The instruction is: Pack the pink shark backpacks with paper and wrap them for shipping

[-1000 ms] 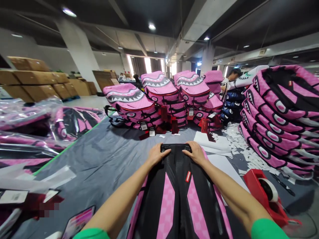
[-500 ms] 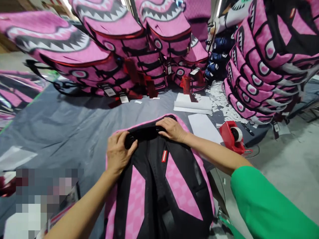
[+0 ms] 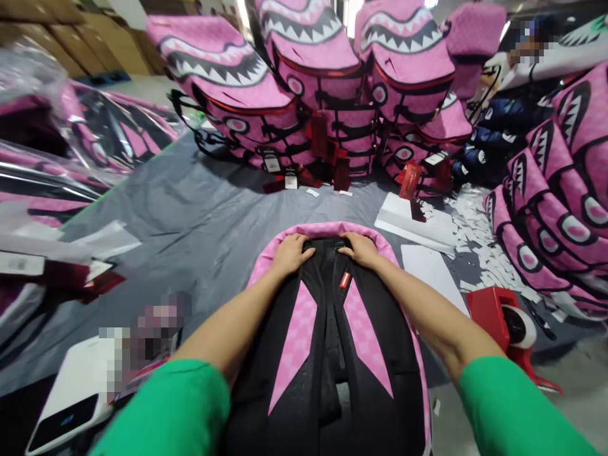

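A black and pink backpack lies back side up in front of me, its shoulder straps with pink checked panels facing me. My left hand grips its top edge left of the middle, thumb on the black back and fingers over the pink rim. On the other side of the top, my right hand holds the same edge in a similar way, close to a strap buckle. A small red label sits on the right strap. The fingertips of both hands are partly hidden behind the rim.
Stacked pink backpacks with shark-mouth prints line the far side of the grey-covered table. Another leaning pile stands right, near paper scraps and a red tape dispenser. Plastic-wrapped backpacks lie left, beyond a white device.
My view has swung left. The backpack's top now lies flatter, with its pink rim folded down where a dark opening showed before. Both hands have moved closer together along the top edge.
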Available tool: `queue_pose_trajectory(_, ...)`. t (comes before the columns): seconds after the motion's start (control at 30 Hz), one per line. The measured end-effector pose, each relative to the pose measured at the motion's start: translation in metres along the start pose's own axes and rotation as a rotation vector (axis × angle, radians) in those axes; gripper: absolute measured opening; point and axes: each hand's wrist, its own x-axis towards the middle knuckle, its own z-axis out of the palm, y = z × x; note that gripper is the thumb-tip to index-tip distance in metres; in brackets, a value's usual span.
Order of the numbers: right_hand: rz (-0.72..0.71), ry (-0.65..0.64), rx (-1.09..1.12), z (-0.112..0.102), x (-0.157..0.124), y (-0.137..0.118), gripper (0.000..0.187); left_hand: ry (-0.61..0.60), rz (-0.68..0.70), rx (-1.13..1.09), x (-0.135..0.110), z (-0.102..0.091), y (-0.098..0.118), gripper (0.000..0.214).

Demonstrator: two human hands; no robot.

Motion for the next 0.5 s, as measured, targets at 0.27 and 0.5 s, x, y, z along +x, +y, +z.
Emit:
queue_pose_trajectory(0.27, 0.052, 0.049, -0.098, -0.003, 0.015, -0.003, 0.034, -0.135, -0.087, -0.048, -0.014, -0.019, 0.046, 0.087)
queue_pose_trajectory(0.5, 0.052, 0.117, -0.235, -0.007, -0.002, -0.025, 0.032, -0.265, -0.138, 0.139, -0.040, 0.010, 0.100, 0.097)
